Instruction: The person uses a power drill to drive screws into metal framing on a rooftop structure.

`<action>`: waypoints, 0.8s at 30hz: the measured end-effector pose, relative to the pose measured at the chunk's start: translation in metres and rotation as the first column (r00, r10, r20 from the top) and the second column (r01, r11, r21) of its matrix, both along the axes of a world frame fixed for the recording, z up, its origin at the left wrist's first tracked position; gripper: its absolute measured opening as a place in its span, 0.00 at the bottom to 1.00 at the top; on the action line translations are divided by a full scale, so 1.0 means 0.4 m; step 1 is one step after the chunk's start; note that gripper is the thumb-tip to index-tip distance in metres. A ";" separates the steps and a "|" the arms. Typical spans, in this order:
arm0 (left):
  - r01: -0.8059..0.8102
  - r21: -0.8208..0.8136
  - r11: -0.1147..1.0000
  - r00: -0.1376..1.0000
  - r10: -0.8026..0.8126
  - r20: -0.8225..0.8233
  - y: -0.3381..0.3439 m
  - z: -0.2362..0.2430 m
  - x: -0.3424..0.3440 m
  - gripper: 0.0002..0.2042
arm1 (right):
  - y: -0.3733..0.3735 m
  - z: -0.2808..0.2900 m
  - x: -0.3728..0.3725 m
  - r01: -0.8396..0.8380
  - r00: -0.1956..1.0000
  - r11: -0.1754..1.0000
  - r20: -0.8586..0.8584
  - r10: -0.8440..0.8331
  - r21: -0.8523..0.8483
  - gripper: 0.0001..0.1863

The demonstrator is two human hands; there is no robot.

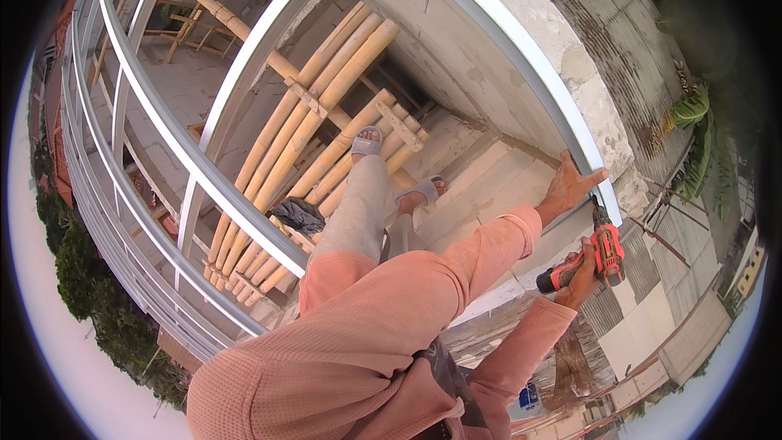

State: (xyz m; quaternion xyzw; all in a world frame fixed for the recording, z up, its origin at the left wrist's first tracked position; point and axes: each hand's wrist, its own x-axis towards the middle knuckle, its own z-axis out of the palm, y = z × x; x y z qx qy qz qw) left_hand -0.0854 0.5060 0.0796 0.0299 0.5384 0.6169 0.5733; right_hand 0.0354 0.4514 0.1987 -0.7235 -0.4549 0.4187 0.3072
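A silvery metal beam (pixel 533 65) curves along the right side of the frame, down to its end beside my hands. My left hand (pixel 566 187) grips this beam near its lower end, thumb and fingers on either side of its edge. Just below, my right hand (pixel 580 279) is closed round the handle of a red and black cordless drill (pixel 609 254). The drill's dark chuck and bit point up at the beam's end; whether the tip touches the metal I cannot tell. Fingers of the right hand are partly hidden by the drill.
Bamboo poles (pixel 326 81) form a platform under my sandalled feet (pixel 368 140). More metal framing (pixel 204 167) spans the left, above a deep drop. A crumpled dark bag (pixel 299 216) lies on the bamboo. A rough block wall (pixel 562 41) and corrugated roofing (pixel 623 49) lie right.
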 end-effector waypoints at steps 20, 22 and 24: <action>-0.281 -0.365 0.888 0.574 -0.150 -0.805 -0.802 -0.027 -0.748 0.32 | 0.064 0.113 -0.304 -0.644 0.762 0.720 0.146 0.630 0.257 0.26; -0.521 -0.440 0.731 0.242 -0.368 -0.898 -1.008 -0.011 -0.915 0.36 | 0.186 0.039 -0.426 -0.725 0.663 0.595 0.118 0.739 0.348 0.28; -0.605 -0.553 0.573 0.077 -0.648 -0.757 -1.169 -0.043 -1.049 0.44 | 0.270 -0.006 -0.576 -0.765 0.528 0.242 0.367 0.766 0.596 0.32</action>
